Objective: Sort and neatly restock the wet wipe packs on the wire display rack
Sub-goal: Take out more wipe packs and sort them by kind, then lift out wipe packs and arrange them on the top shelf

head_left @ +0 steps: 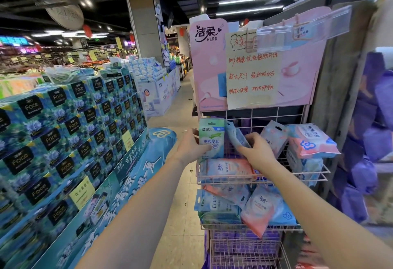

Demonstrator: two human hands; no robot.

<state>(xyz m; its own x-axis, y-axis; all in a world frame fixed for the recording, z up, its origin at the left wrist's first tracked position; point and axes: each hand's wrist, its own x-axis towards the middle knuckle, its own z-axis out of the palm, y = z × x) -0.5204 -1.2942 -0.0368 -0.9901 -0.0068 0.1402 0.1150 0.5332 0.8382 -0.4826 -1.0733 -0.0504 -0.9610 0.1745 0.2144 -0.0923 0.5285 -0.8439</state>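
Observation:
A pink wire display rack (pixel 263 180) stands in front of me with wet wipe packs in its baskets. My left hand (pixel 192 144) grips a green and white pack (pixel 212 139), held upright at the top basket's left end. My right hand (pixel 257 148) holds a pale blue pack (pixel 235 136) just right of it, over the same basket. Under the hands lies a pink and blue pack (pixel 227 168). A larger pink and white pack (pixel 310 141) and an upright pack (pixel 274 137) sit at the basket's right. The lower basket (pixel 251 227) holds several jumbled packs.
A pink brand board (pixel 209 66) with a handwritten yellow sign (pixel 252 77) tops the rack. A big stack of blue tissue boxes (pixel 70 132) fills the left. Purple packs (pixel 365 151) line the shelf at right. A tiled aisle (pixel 182 194) runs between stack and rack.

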